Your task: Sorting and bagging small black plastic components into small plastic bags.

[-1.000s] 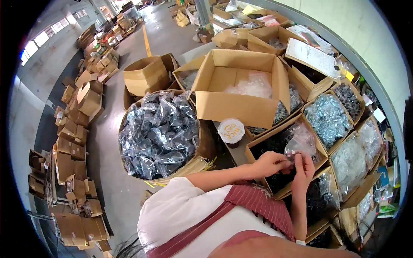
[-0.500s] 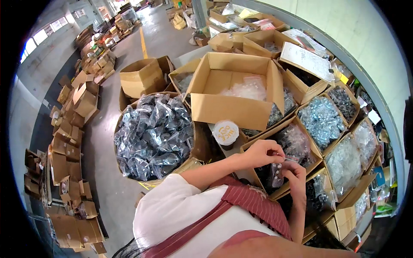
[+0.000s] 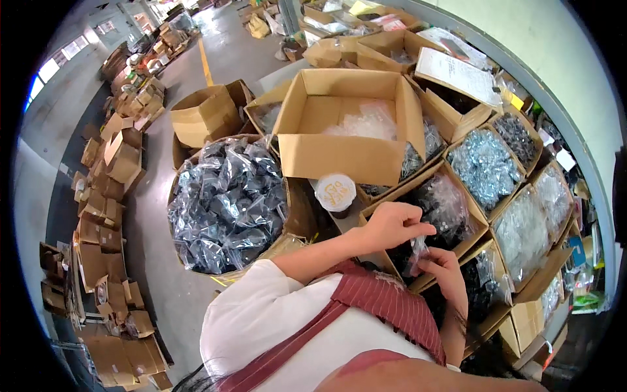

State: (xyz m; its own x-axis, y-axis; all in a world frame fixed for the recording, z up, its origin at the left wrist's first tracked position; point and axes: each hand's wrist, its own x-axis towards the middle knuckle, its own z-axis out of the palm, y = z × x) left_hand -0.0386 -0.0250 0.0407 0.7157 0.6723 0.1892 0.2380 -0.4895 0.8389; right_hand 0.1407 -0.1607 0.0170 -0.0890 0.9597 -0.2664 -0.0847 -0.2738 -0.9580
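Between my two hands is a small clear plastic bag [image 3: 418,248], above an open carton in front of me. The fingers of my left hand [image 3: 394,225] are pinched together at the bag's upper end. Lower on its right side, my right hand [image 3: 447,271] grips the bag between thumb and fingers. What lies inside the bag is too small to make out. Just beyond my hands, clear bags with dark parts [image 3: 448,206] fill the carton. Left of my left hand stands a cup with a white lid [image 3: 336,192].
A large open carton [image 3: 339,157] holding clear bags stands ahead. At left, a big box is heaped with bagged dark parts [image 3: 228,202]. Divided cartons with bagged silvery parts [image 3: 486,168] and clear bags [image 3: 521,230] lie at right. Stacked cartons [image 3: 101,228] line the far-left floor.
The bag now hangs more upright and narrower between my hands. My left hand has turned, its fingertips pointing right, and my right hand has shifted slightly down. The view has shifted a little.
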